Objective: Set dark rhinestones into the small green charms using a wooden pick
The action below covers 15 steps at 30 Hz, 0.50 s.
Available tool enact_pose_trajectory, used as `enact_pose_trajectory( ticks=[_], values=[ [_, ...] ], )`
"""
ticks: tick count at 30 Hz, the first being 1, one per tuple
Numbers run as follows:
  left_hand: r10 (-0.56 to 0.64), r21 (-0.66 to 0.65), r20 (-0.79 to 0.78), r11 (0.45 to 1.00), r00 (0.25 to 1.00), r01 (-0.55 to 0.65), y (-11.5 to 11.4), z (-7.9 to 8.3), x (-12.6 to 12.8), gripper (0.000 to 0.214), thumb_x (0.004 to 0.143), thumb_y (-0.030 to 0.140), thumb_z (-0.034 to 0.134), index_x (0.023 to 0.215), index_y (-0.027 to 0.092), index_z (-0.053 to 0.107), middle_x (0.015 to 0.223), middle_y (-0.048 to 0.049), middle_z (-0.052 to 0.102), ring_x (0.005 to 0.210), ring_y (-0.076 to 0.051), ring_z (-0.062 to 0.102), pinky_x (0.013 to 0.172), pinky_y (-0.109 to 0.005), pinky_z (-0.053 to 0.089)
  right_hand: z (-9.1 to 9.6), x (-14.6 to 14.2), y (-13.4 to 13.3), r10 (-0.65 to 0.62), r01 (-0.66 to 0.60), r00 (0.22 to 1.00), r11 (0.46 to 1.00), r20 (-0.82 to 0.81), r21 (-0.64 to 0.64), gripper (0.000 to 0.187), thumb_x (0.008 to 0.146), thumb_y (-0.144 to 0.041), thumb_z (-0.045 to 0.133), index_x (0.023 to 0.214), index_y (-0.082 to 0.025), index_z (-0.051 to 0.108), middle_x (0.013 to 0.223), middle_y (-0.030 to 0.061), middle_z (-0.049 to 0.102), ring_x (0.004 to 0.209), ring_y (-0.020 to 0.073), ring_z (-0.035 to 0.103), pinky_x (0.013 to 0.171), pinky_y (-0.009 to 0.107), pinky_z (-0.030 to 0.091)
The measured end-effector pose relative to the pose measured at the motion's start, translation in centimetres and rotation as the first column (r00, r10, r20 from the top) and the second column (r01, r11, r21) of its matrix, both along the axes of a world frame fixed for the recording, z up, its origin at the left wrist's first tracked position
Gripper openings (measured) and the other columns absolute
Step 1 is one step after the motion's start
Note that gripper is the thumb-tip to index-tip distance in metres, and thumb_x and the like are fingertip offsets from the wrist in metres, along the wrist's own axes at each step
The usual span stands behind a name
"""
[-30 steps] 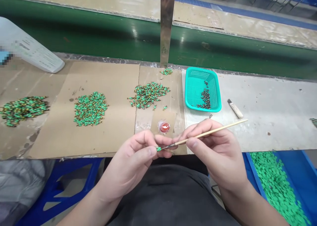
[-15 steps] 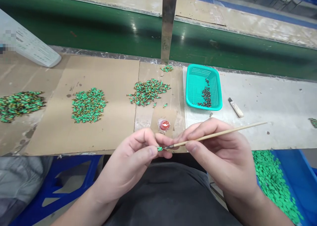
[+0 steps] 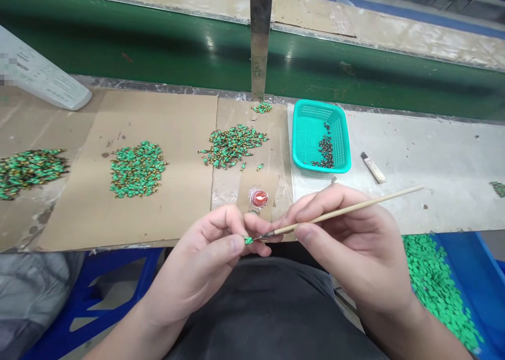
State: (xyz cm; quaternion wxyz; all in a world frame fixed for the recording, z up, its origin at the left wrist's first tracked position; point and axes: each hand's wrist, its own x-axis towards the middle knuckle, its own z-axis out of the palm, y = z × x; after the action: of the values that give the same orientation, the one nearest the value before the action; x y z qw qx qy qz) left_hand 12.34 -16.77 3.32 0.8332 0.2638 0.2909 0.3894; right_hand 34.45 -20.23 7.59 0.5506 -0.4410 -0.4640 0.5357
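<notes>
My left hand pinches a tiny green piece between thumb and forefinger. My right hand holds a thin wooden-handled brush like a pen, its dark metal tip touching that green piece. The two hands nearly meet at the fingers. Just beyond them, a small round red-filled lid sits on the cardboard. Piles of small green-and-gold pieces lie on the cardboard sheets to the left, with another pile nearer the middle.
A teal plastic basket holds dark pieces. A white-handled flat brush lies to its right. A blue bin of green pieces stands low at the right. A metal upright rises behind the bench, in front of a green conveyor belt.
The whole view has shifted slightly up and left. The hands keep the same grip, and the brush tip stays on the green piece.
</notes>
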Motion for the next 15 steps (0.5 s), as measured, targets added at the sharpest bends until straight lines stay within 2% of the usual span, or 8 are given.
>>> enact_pose_trajectory(
  ticks=[3,15],
  values=[
    [-0.002,-0.004,-0.003,1.0,1.0,0.002,0.02,0.1,0.14,0.017,0.093,0.03,0.102,0.085,0.021,0.09,0.106,-0.0043,0.094,0.087,-0.019,0.087,0.085,-0.024,0.073,0.02,0.0,-0.03,-0.003,0.003,1.0,1.0,-0.01,-0.007,0.015,0.107,-0.011,0.085,0.107,-0.026,0.085,0.103,0.003,0.088,0.096,0.0203,0.089,0.089,0.032,0.073],
    [-0.024,-0.021,-0.02,0.999,1.0,0.023,0.02,0.29,-0.08,0.02,0.09,0.032,0.105,0.084,0.021,0.089,0.103,-0.0042,0.095,0.084,-0.019,0.088,0.082,-0.023,0.073,-0.1,0.0,-0.07,0.0,-0.001,0.999,1.0,-0.038,-0.025,0.013,0.106,-0.013,0.085,0.106,-0.026,0.084,0.101,0.0045,0.09,0.094,0.0221,0.09,0.082,0.034,0.074]
  ],
)
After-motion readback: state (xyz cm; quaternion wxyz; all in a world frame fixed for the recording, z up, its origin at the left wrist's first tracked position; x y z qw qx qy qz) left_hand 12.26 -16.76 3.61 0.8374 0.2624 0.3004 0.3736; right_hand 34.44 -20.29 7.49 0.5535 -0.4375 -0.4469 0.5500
